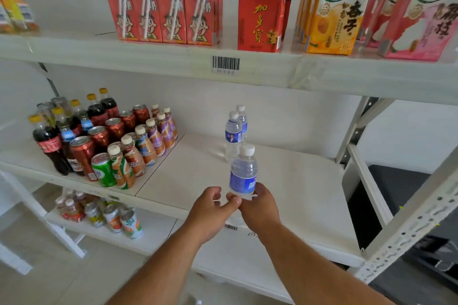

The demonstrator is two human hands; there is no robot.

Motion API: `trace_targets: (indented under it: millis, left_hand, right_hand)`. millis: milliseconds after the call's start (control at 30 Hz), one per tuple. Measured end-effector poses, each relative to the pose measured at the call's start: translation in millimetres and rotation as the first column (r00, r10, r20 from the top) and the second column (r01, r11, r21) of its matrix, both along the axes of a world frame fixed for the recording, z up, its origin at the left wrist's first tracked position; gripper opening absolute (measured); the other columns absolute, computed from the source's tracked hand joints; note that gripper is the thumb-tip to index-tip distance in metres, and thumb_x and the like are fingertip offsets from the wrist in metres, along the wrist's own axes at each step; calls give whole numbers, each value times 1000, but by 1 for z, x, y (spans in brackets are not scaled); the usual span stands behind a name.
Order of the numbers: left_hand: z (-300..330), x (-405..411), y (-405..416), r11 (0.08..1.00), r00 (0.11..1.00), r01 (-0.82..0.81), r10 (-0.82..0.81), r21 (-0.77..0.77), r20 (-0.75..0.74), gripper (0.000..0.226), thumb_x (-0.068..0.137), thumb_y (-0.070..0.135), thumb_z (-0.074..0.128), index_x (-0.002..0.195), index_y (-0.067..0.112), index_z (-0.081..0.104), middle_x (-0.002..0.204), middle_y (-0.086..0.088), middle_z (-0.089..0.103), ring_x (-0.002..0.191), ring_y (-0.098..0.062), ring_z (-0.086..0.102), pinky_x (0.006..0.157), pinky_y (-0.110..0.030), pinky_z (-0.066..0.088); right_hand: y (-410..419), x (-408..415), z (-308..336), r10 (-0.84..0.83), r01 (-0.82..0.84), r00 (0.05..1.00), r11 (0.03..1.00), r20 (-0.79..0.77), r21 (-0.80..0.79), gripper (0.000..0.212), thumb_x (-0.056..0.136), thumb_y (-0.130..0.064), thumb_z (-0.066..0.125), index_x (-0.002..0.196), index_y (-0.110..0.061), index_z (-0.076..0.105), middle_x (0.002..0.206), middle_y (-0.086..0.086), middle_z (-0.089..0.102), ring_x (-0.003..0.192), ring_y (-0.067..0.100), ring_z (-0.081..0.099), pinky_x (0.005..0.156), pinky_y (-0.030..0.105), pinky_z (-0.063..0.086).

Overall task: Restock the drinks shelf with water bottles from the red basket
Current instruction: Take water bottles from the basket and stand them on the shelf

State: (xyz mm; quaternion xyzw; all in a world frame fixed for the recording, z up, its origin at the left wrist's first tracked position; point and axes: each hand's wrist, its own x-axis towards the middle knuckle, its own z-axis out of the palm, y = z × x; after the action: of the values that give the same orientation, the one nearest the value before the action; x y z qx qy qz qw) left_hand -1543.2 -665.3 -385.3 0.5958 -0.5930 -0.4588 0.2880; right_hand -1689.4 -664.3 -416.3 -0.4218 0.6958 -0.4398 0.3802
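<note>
A small water bottle point(243, 172) with a white cap and blue label is held upright over the front of the middle shelf point(292, 181). My right hand point(259, 205) grips its base. My left hand point(212, 205) is beside it, its thumb touching the bottle's bottom edge and its fingers curled. Two more water bottles point(234, 135) stand one behind the other farther back on the same shelf. The red basket is not in view.
Cola bottles, cans and tea bottles point(104, 138) crowd the shelf's left part. Drink cartons point(260, 17) line the upper shelf. More cans and bottles point(99, 213) sit on the lower shelf. A perforated shelf post point(406, 228) runs along the right.
</note>
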Motion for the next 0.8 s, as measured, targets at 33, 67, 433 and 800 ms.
trace_targets:
  millis: [33, 67, 433, 800]
  left_hand:
    - [-2, -4, -10, 1000, 1000, -12, 12, 3, 8, 76, 85, 58, 68, 147, 25, 40, 146, 5, 49, 120, -11, 53, 89, -27, 42]
    - [-5, -8, -19, 1000, 1000, -27, 27, 4, 16, 75, 85, 58, 68, 147, 26, 41, 147, 5, 49, 118, -11, 53, 90, -28, 42]
    - [-27, -27, -99, 984, 983, -176, 174, 32, 66, 66, 92, 52, 64, 148, 27, 39, 150, 2, 48, 131, -19, 52, 99, -33, 46]
    - [-45, -24, -116, 984, 985, -169, 167, 52, 37, 58, 91, 47, 66, 142, 26, 46, 140, 6, 53, 110, -8, 52, 88, -26, 42]
  right_hand:
    - [-11, -5, -2, 7, -7, 1000, 1000, 1, 3, 37, 78, -45, 86, 106, -35, 64, 94, -20, 68, 86, 8, 68, 72, 28, 52]
    - [-22, -8, -4, 12, -12, 1000, 1000, -4, 9, 37, 78, -45, 86, 105, -36, 63, 93, -22, 66, 85, 7, 67, 74, 29, 51]
    - [-125, 0, -43, 32, -28, 995, 999, -94, 43, 44, 79, -45, 85, 111, -26, 62, 104, -6, 69, 91, 19, 69, 77, 30, 55]
    - [-143, 7, -57, 34, -22, 965, 999, -259, 49, 58, 77, -65, 77, 118, -28, 59, 112, -2, 62, 104, 24, 66, 90, 40, 58]
